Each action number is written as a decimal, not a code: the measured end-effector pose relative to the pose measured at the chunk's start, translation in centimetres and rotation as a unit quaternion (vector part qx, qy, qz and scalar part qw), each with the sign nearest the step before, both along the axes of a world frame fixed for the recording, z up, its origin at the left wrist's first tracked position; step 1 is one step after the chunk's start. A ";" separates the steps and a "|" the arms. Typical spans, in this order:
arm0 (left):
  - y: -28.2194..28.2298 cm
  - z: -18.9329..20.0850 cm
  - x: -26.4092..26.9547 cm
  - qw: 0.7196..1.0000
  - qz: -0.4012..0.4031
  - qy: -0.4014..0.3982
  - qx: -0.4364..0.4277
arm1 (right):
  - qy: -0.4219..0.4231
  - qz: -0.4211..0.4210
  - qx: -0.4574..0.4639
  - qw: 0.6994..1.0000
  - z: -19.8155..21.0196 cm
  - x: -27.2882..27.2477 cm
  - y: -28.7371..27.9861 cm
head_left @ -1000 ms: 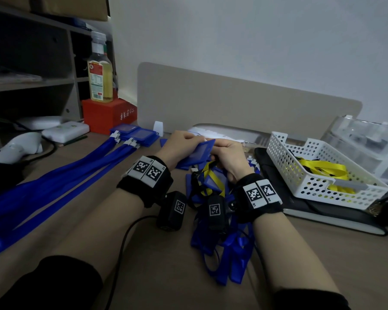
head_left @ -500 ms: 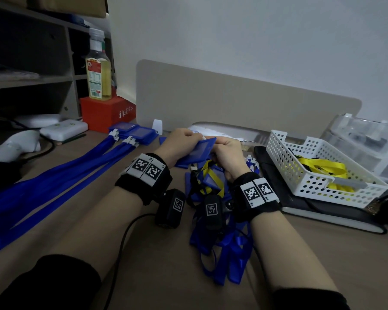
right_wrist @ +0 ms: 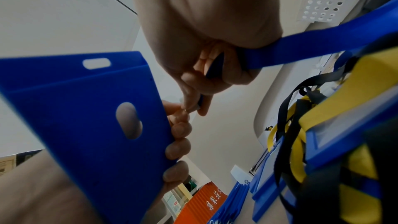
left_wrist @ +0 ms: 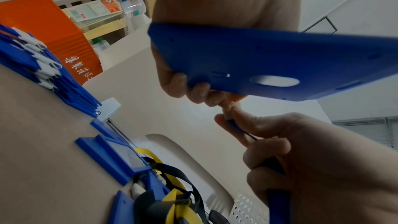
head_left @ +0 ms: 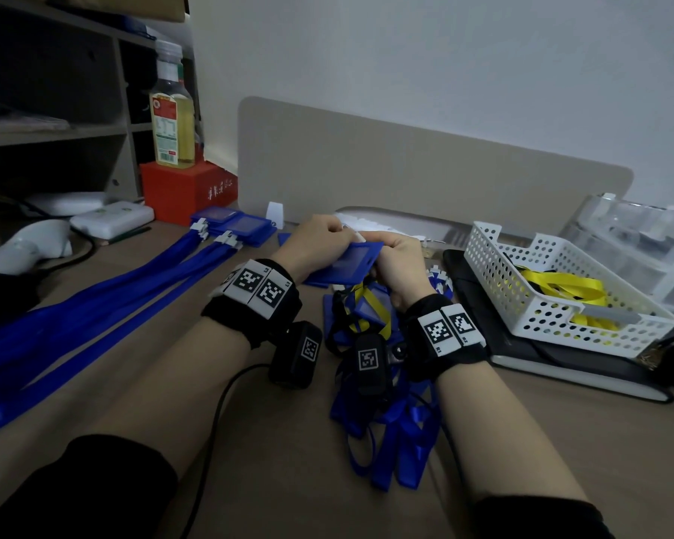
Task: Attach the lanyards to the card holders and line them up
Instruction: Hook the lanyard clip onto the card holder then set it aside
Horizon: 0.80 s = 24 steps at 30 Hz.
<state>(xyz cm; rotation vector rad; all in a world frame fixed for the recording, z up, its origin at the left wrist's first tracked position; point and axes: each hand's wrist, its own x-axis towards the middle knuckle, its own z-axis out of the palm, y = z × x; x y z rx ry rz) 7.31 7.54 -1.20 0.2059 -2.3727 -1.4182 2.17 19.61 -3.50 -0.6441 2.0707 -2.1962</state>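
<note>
- A blue card holder (head_left: 343,264) is held off the desk (head_left: 273,441) in front of the person, gripped along one edge by the curled fingers of the left hand (head_left: 316,243).
- The white clip (left_wrist: 229,113) at the end of a blue lanyard (right_wrist: 305,47) is pinched between thumb and fingertips of the right hand (head_left: 399,266), with the strap running back through the palm.
- The step in hand is judged to be the attaching: the clip is held just beside the holder's edge, at about 6 o'clock of it in the left wrist view, and is not yet hooked in.
- The next move is judged to call for the clip to be steered to the small slot (right_wrist: 96,63) at the holder's top edge and passed through it while the holder is kept steady.
- Finished sets (head_left: 226,231) are laid side by side at 10 o'clock of the hands; a tangled pile of lanyards and holders (head_left: 382,383) lies at 6 o'clock.
- Whether the clip is open cannot be told; it is largely covered by fingertips.
- The contact between clip and left fingers is too blurred to be settled.
- The number of holders left in the pile cannot be made out.
</note>
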 end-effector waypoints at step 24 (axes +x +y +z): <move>-0.4 0.2 -0.1 0.996 0.017 0.087 -0.008 | -0.029 0.036 -0.086 0.995 1.1 1.4 0.0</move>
